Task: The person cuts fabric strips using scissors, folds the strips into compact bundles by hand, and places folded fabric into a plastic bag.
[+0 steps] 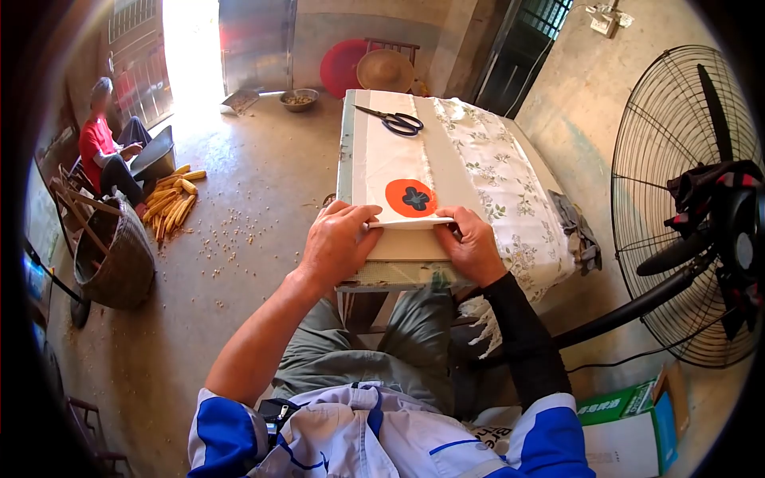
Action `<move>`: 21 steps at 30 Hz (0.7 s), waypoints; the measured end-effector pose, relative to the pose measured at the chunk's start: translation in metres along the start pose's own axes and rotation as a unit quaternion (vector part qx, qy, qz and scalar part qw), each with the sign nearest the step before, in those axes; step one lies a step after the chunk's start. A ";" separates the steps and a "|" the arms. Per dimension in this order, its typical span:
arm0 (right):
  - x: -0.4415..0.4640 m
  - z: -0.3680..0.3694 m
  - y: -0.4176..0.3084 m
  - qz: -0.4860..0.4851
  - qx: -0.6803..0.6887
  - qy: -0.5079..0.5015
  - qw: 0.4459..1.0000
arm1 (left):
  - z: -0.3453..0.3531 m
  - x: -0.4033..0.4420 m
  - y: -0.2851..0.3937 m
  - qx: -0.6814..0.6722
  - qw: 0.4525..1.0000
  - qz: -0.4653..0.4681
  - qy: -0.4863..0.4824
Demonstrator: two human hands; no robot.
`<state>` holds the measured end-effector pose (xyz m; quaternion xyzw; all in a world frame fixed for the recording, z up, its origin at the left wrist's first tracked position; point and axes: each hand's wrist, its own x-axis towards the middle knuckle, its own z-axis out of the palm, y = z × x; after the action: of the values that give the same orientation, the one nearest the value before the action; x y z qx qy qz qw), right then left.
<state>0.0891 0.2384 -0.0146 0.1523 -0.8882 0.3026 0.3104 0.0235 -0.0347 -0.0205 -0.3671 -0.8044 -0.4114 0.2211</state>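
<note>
A strip of cream cloth (392,159) with a frayed right edge lies lengthwise on the table. Near its close end is a round orange patch (398,195) with a dark green leaf shape, like a persimmon. My left hand (333,240) pinches the left corner of the cloth's near edge between thumb and fingers. At the right corner, my right hand (470,245) pinches the same edge, which is lifted slightly and looks folded. Dark-handled scissors (401,123) rest on the far part of the cloth.
A floral cloth (506,179) hangs over the table's right side, by a crumpled grey cloth (578,231). A large fan (685,207) stands at right. At left, a seated person (100,143) is near corn cobs (171,199) and a woven basket (115,255).
</note>
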 end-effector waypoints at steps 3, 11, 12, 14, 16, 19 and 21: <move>0.002 0.001 -0.003 0.047 0.036 -0.005 0.998 | 0.003 0.003 -0.002 -0.011 1.000 -0.018 0.006; 0.013 0.005 -0.008 0.129 0.046 -0.008 0.991 | 0.013 0.011 -0.010 0.000 0.997 -0.075 0.011; 0.013 0.008 -0.005 0.122 0.032 0.002 0.992 | 0.014 0.012 -0.010 0.008 0.997 -0.077 0.012; 0.012 0.014 0.002 0.107 0.004 0.020 0.994 | 0.017 0.011 -0.012 0.026 0.997 -0.076 0.017; 0.012 0.017 0.002 0.104 -0.012 0.030 0.994 | 0.017 0.012 -0.009 0.035 0.996 -0.081 0.016; 0.011 0.019 0.003 0.097 -0.034 0.037 0.994 | 0.014 0.014 -0.006 0.038 0.994 -0.098 0.005; 0.012 0.019 0.002 0.103 -0.041 0.034 0.993 | 0.014 0.016 -0.008 0.039 0.994 -0.104 0.000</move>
<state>0.0705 0.2266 -0.0198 0.0363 -0.8997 0.3010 0.3139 0.0068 -0.0194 -0.0219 -0.2721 -0.8538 -0.4004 0.1916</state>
